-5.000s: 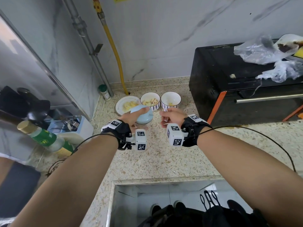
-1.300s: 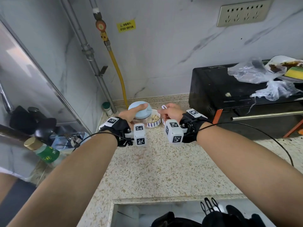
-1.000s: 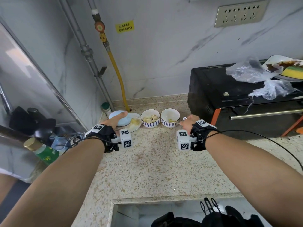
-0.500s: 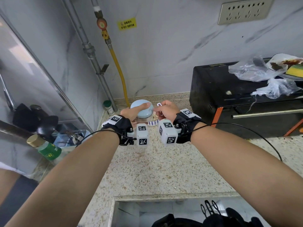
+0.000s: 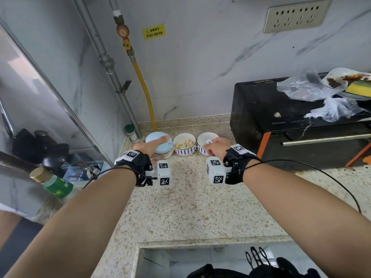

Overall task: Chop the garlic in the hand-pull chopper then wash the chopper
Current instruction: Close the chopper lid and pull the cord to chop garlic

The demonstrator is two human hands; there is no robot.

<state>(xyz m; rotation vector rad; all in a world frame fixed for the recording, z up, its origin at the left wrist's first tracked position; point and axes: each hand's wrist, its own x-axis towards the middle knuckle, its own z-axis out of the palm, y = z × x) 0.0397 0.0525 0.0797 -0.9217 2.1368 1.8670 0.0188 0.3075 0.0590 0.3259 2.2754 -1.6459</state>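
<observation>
Speckled counter ran back to a marble wall. At 11 o'clock the left hand gripped the blue chopper, thumb laid across its lid, fingers hidden behind it. At 1 o'clock the right hand was curled, pinching the white pull handle. The chopper's inside could not be seen. Between the hands a bowl held garlic; the second bowl sat half covered by the right hand, contents unclear.
</observation>
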